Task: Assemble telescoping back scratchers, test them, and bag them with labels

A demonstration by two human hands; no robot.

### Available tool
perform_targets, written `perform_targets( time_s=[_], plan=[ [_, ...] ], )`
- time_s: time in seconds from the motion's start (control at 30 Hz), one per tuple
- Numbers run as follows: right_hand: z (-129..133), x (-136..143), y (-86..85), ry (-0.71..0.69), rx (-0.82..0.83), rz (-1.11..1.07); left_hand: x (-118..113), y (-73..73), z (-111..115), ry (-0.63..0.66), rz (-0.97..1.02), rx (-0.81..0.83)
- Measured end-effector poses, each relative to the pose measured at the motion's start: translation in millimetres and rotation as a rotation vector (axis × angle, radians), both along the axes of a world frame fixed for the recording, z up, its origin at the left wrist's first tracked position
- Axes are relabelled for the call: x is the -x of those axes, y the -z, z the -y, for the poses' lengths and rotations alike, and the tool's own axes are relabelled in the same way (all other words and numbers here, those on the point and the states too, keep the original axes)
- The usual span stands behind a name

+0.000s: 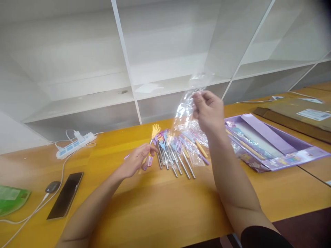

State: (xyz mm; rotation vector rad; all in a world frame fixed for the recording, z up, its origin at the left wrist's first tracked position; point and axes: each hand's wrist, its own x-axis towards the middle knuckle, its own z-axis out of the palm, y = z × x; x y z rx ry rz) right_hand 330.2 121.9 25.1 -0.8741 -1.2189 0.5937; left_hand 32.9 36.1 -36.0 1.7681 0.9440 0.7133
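Yellow scratcher [156, 130] in the left hand [139, 158], which is closed round it! Up and to its right, the right hand [210, 110] pinches a clear bag [184, 106]. Between and below them, loose scratchers [184, 166] crowd the tabletop [160, 206]; beyond the right hand, a purple box [266, 132] holds clear-wrapped items [250, 147].

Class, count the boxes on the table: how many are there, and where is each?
2: the open purple box, to the right of the right hand, and the brown cardboard box beyond it, cut off by the picture's right edge.
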Motion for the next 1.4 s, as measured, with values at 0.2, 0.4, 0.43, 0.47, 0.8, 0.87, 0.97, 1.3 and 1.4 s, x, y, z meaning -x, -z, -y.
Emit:
perform_targets(
  time_s=[0.2,0.4,0.43,0.47,0.8,0.87,0.97,1.3,1.4],
  plan=[
    [23,70,15.1,-0.252,0.045,-0.029,-8,0.8,10,-0.024,-0.079,0.026],
    [17,94,41.7,-0.584,0.129,-0.111,-7,-1.5,11,-0.229,0.103,0.02],
    [18,99,46.0,-0.649,0.139,-0.037,-6,-2.6,10,-0.264,0.137,0.006],
    [20,104,50.0,-0.713,0.144,0.051,-5,-3.7,10,-0.291,0.163,-0.009],
    [33,134,64.8,-0.754,0.196,-0.086,-7,-9.0,10,-0.28,0.273,-0.008],
    [29,125,58.9,-0.604,0.138,-0.226,-2,-11.9,6,-0.337,0.315,-0.075],
    [33,107,43.3,-0.453,0.065,-0.308,9,-16.9,-3,-0.463,0.415,-0.161],
    [74,125,51.8,-0.249,-0.336,0.719,31,-32.9,-5,-0.593,0.765,-0.225],
    [67,128,59.9,-0.174,-0.36,0.751,32,-38.7,2,-0.543,0.756,-0.159]
  ],
)
